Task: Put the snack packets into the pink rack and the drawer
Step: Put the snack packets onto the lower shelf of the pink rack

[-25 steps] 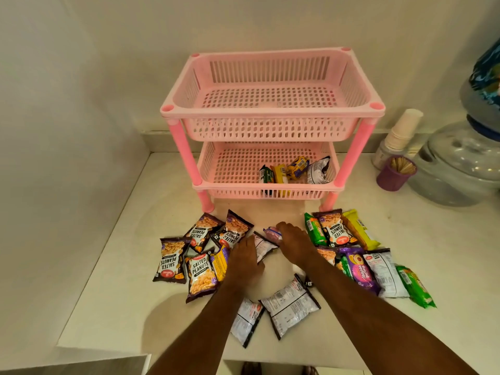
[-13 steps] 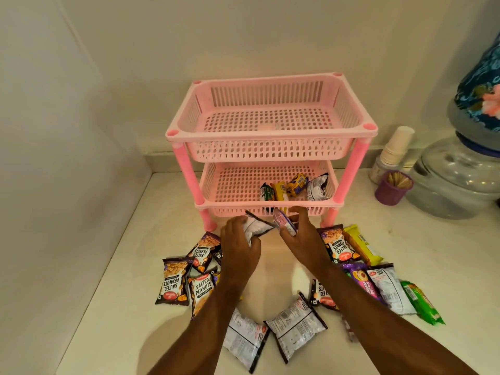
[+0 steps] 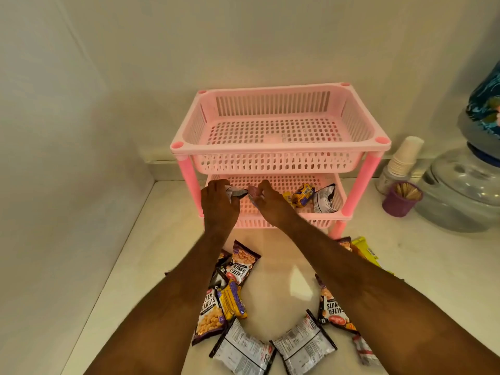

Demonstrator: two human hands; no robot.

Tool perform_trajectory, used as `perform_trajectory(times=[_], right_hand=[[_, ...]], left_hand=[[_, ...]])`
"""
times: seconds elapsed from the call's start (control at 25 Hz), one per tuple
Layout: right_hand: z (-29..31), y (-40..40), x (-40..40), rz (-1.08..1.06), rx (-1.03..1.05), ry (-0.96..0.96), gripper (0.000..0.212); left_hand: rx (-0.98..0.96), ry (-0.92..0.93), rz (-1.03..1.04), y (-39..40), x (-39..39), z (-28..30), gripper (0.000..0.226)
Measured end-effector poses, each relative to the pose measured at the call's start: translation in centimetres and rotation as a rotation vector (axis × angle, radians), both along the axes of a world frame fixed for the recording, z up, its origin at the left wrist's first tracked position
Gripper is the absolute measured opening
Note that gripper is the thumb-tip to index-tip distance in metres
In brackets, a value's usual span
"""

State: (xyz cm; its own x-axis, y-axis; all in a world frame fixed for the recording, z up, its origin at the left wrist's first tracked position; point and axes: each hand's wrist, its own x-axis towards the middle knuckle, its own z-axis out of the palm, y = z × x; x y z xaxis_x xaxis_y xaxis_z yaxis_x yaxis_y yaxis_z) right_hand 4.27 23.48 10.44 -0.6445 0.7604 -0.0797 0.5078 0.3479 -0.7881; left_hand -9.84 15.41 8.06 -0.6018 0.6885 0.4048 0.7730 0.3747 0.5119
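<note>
A two-tier pink rack (image 3: 278,151) stands at the back of the white counter. My left hand (image 3: 219,205) is over the lower tier's left side, shut on a silver-and-black snack packet (image 3: 236,191). My right hand (image 3: 270,203) is beside it, shut on a small pink-purple packet (image 3: 254,191). A blue-yellow packet (image 3: 304,195) and a silver packet (image 3: 324,198) lie in the lower tier's right side. The top tier is bare. Several salted peanut packets (image 3: 242,263) and silver packets (image 3: 304,347) lie on the counter under my arms. No drawer is in view.
To the right of the rack stand a stack of paper cups (image 3: 404,155), a purple cup of toothpicks (image 3: 403,198) and a large clear water dispenser (image 3: 465,188). A wall closes the left side. The counter (image 3: 130,266) has a front edge near me.
Both hands lifted a packet each off the counter and carried them forward into the lower tier of the rack. The view tilted upward.
</note>
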Motion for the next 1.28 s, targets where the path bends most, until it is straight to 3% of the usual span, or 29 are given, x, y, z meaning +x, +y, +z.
perform_trajectory(times=[0.2, 0.36, 0.48, 0.6, 0.76, 0.88, 1.04, 1.28], right_hand=[[-0.8, 1.3, -2.7, -0.024, -0.010, -0.130, 0.037], [-1.7, 2.0, -3.6, -0.002, 0.026, -0.229, 0.035], [-2.3, 2.0, -3.5, 0.023, -0.009, -0.252, 0.029], [-2.9, 1.4, -2.9, 0.071, -0.001, -0.337, 0.032], [-3.3, 1.0, -1.2, 0.020, 0.122, -0.300, 0.032], [-3.7, 0.3, 0.8, 0.002, 0.351, -0.164, 0.022], [-5.0, -1.8, 4.0, -0.050, 0.486, -0.004, 0.017], [-9.9, -5.8, 9.3, -0.042, 0.318, -0.077, 0.018]], left_hand=[[-0.069, -0.035, 0.005, 2.5, -0.3, -0.6, 0.022], [-0.218, -0.120, 0.026, 3.7, -0.8, -1.7, 0.028], [-0.474, -0.334, -0.062, 4.1, -0.7, -2.2, 0.031], [-0.624, -0.376, -0.126, 3.8, -1.2, -1.8, 0.031], [-0.540, -0.387, -0.191, 2.5, -1.4, -1.5, 0.034], [-0.246, -0.377, -0.204, 0.4, -0.2, -2.2, 0.035], [0.047, -0.173, -0.205, -3.8, 2.3, -4.3, 0.033], [-0.096, -0.228, -0.154, -8.7, 5.7, -8.0, 0.041]])
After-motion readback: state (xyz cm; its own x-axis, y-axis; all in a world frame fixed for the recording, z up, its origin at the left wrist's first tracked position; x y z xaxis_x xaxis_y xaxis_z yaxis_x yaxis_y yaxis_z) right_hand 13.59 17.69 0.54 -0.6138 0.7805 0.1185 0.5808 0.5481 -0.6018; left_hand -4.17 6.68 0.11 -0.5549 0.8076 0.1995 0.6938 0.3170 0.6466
